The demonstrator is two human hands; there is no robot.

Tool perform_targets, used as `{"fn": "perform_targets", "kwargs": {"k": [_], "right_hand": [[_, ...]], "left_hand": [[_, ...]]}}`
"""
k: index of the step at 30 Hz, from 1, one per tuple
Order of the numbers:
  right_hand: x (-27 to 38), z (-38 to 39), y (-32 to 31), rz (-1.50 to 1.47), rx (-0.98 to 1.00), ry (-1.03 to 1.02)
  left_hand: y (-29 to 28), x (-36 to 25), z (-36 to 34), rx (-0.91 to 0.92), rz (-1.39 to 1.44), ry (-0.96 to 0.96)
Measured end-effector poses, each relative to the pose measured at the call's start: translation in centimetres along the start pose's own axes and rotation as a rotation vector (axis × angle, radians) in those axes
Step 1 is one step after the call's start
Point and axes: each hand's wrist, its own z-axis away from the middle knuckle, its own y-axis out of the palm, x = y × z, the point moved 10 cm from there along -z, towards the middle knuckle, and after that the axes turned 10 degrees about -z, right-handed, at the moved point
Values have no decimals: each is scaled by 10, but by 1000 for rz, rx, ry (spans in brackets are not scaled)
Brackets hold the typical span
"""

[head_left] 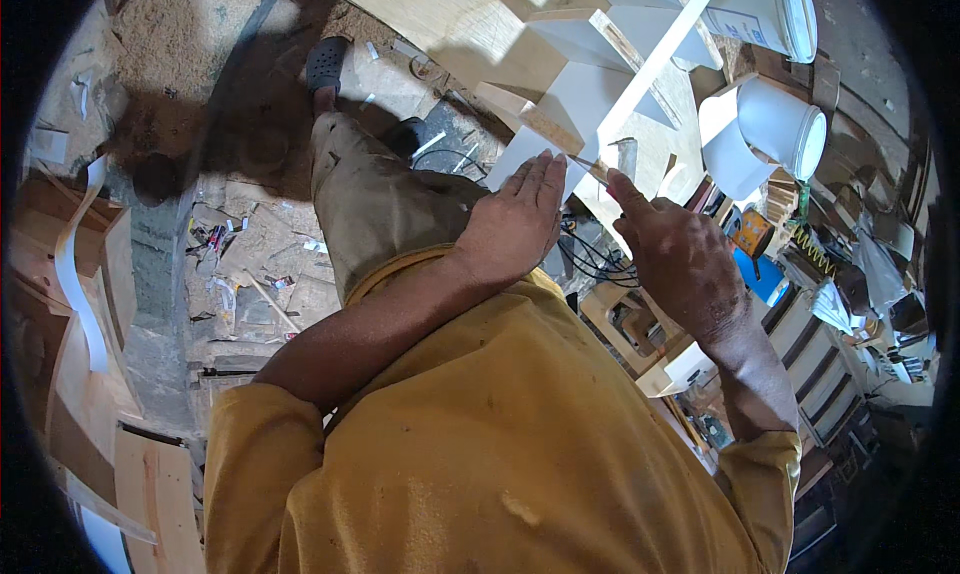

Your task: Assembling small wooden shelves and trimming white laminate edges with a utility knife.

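- Two-handed stuff: left hand [515,219] lay flat, fingers together, on the white panel [511,157] beside the frame [592,96].
- Right hand [682,262] gripped a thin tool [592,166] (tip unclear).
- Frame stood partly built; panel's edge seemingly awaited finishing.

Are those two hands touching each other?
Apart. The head view shows a clear gap between the left hand and the right hand.

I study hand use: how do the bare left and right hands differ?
The bare left hand rests straight-fingered on a white panel; the bare right hand curls round a slim tool, one finger extended. The left hand angles rightward, the right hand leftward. Both show their backs.
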Motion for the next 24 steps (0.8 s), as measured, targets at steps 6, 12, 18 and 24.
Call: {"fn": "perform_targets", "kwargs": {"k": [6,12,18,24], "right_hand": [[-3,-2,2,24,79,93],[-9,-7,12,26,138,145],[-8,-9,13,55,192,175],[-1,-7,7,103,130,24]], "left_hand": [[-2,-2,-1,-1,3,13],[6,1,0,21,-3,-5],[1,-2,1,0,15,18],[1,-2,-1,20,7,10]]}}
